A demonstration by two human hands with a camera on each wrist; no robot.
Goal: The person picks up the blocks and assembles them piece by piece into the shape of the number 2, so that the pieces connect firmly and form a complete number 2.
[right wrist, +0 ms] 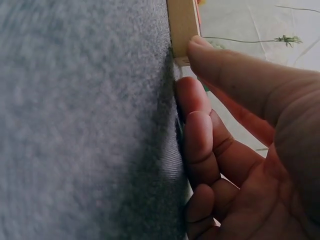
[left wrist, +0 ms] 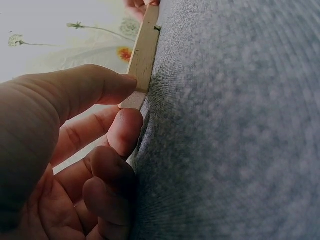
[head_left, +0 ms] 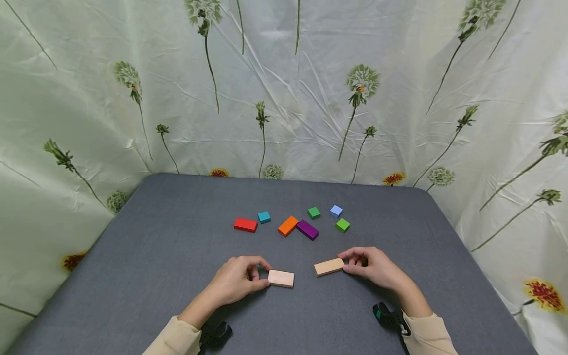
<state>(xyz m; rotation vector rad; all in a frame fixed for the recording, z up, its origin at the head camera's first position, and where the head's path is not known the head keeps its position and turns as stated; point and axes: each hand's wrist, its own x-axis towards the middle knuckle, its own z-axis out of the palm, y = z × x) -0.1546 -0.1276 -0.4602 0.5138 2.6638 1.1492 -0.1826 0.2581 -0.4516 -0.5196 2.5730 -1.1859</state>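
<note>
In the head view, my left hand pinches the left end of a pale pinkish wooden block between thumb and fingers. My right hand holds a tan wooden block by its right end, slightly tilted toward the other one. A gap of grey cloth separates the two flat blocks. Seen from the left wrist, the thumb lies along the side of the wooden block, low against the cloth. From the right wrist, the thumb tip presses the near corner of the tan block, whose far part is cut off.
Beyond the hands lie a red block, a teal cube, an orange block touching a purple block, two green cubes, one at the right, and a blue cube. A flowered curtain hangs behind the grey table.
</note>
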